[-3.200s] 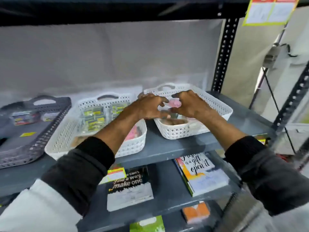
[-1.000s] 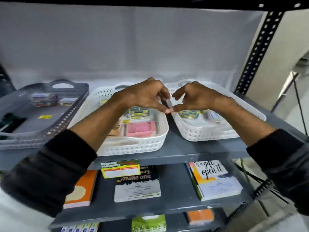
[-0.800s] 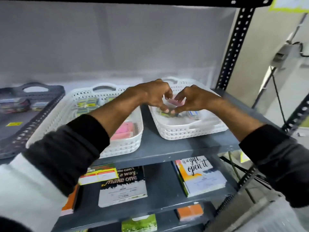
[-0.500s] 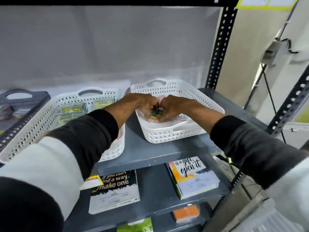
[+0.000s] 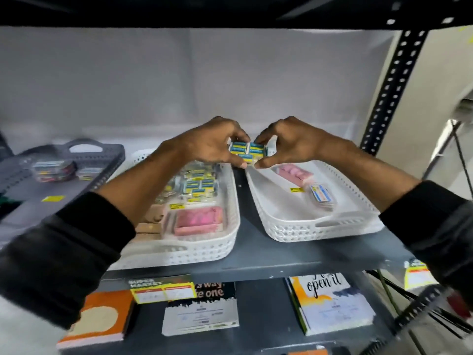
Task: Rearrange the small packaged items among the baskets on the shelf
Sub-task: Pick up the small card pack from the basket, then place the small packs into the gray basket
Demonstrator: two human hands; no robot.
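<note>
Since 0.5 s ago both hands have come up out of the right basket (image 5: 317, 226) and now sit above the gap between the 2 white baskets, w/ a bundle of small blue-and-yellow packets (image 5: 247, 151) lifted clear. Back then the hands were low inside that basket, bunched over the packets; 1 s ago they were pinched together at about this height w/ nothing visible between them.

Left hand (image 5: 208, 147) and right hand (image 5: 291, 143) are each closed on the bundle from opposite ends, thumbs under, fingertips over the top. Probably held 2-handed because it's several loose packets side by side, and squeezing from both ends keeps them from fanning out.

The bundle hangs in the air, touching neither basket, just over the near-left corner area of the right one. The middle basket (image 5: 204, 247) already has a cluster of matching blue-and-yellow packets (image 5: 198, 187) plus a pink box (image 5: 198, 220), so my guess is the bundle goes there, like w/ like. The right basket has a pink box (image 5: 294, 172) and 1 clear-wrapped pack (image 5: 321, 194). The grey basket (image 5: 84, 162) at left holds a few other packs. Notebooks sit on the shelf below.
</note>
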